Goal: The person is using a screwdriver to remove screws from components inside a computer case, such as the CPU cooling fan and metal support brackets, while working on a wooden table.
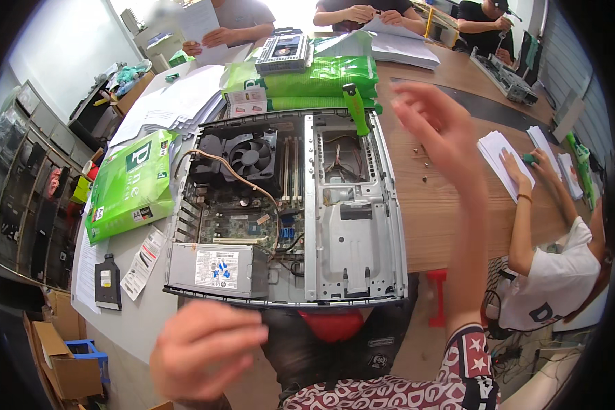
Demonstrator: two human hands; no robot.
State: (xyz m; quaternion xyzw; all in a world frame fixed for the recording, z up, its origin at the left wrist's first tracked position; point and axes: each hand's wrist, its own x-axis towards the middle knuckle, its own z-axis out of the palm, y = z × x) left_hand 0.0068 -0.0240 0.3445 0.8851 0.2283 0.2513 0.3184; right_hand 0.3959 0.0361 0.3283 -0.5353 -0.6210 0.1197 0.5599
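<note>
An opened desktop computer case [310,232] lies flat before me, its inside showing. In its upper left sits a black cooling fan [251,156], and a silver power supply [215,268] fills the near left corner. At the far right corner of the case is a green-handled screwdriver [356,111], tip end hidden. My right hand [436,126], somewhat blurred, hovers right of the screwdriver, apart from it, fingers loosely spread and holding nothing visible. Low in front of the power supply, my left hand [208,352] is in the air, fingers bent but apart, with nothing visible in it.
Small screws [424,179] lie on the wooden table right of the case. Green paper packs [131,184] stand left and behind, with a metal drive [283,52] on top. A black bracket [107,283] lies near left. Several people work around the table with papers and another chassis [504,76].
</note>
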